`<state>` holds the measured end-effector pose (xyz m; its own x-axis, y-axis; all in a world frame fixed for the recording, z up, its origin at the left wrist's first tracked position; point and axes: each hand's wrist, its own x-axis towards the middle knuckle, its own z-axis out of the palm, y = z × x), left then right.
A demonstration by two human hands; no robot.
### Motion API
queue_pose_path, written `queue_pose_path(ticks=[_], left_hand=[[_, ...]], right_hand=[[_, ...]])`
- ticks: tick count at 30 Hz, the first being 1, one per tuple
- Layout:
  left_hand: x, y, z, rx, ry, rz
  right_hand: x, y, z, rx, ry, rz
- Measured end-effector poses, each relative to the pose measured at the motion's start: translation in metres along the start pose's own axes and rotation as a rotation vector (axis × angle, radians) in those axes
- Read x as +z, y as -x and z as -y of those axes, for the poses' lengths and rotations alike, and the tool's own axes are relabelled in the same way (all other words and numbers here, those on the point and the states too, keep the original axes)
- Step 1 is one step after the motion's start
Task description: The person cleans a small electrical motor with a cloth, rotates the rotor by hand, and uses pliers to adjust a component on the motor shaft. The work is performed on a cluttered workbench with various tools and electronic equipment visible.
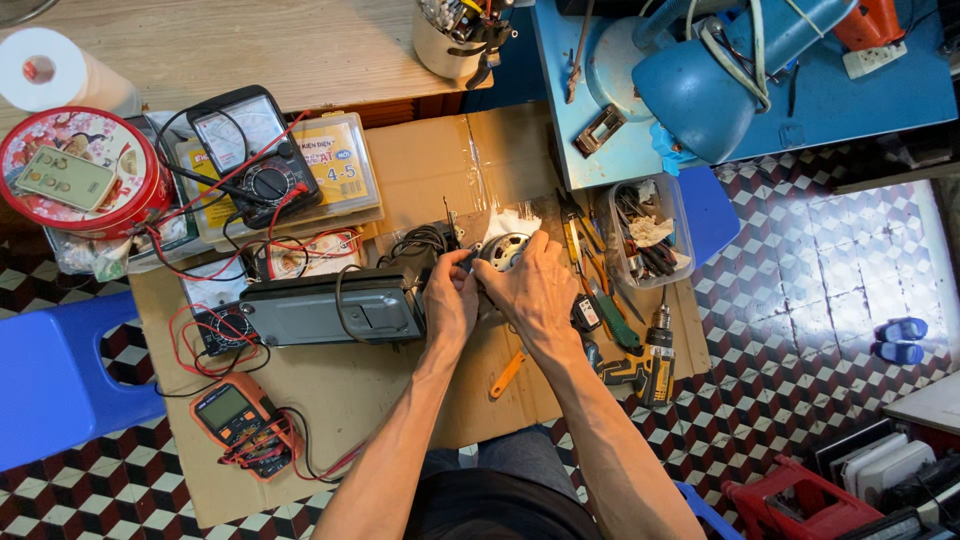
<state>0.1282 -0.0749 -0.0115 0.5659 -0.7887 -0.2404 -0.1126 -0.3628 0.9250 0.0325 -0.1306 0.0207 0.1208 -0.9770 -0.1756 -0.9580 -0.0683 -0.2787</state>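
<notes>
Copper-and-steel motor (505, 250) sits on the cardboard sheet (400, 400) just right of the grey metal housing (335, 310), on a scrap of white tissue (515, 222). Both your hands are on it. Left hand (450, 300) is pinched narrow at the motor's left edge, where the black leads (420, 240) come in; I can't tell what is between the fingertips. Right hand (535, 290) curls over the motor's near side, fingers closed on the body.

For the step in hand, as I read it — working at the motor's lead end:
- keep the right hand as the clamp, low and against the cardboard, so the round body can't roll
- let only the left fingertips move; small motions, no pulling on the leads
- tissue is slippery under metal, so press down rather than sideways

Materials around you: corrugated cardboard, creased, with taped seams. Housing is smooth sheet metal, rectangular, wires looped over it. Orange digital multimeter (232, 410) with red and black probe leads lies near left; black analog meter (250, 150) sits on a clear plastic box. Yellow-black cordless drill (650, 360) and an orange-handled tool (507, 374) lie just right of your forearm. Clear tub of bits (640, 235) sits beyond them. Floor is patterned tile, glossy.
</notes>
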Motion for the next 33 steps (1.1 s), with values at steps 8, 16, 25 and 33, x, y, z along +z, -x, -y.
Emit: queue_pose_path(ticks=[8,16,25,33], left_hand=[[-0.008,-0.002,-0.009,-0.022,-0.064,0.055],[-0.008,-0.006,-0.010,-0.148,-0.104,0.128],[-0.019,0.004,0.003,-0.031,-0.287,0.171],[0.000,0.047,-0.026,0.287,-0.390,-0.083]], right_hand=[[-0.008,0.003,0.010,-0.010,-0.013,0.084],[-0.017,0.018,-0.014,-0.075,-0.269,0.002],[-0.041,0.010,-0.140,0.112,-0.506,-0.048],[-0.063,-0.077,-0.229,-0.276,-0.188,-0.170]])
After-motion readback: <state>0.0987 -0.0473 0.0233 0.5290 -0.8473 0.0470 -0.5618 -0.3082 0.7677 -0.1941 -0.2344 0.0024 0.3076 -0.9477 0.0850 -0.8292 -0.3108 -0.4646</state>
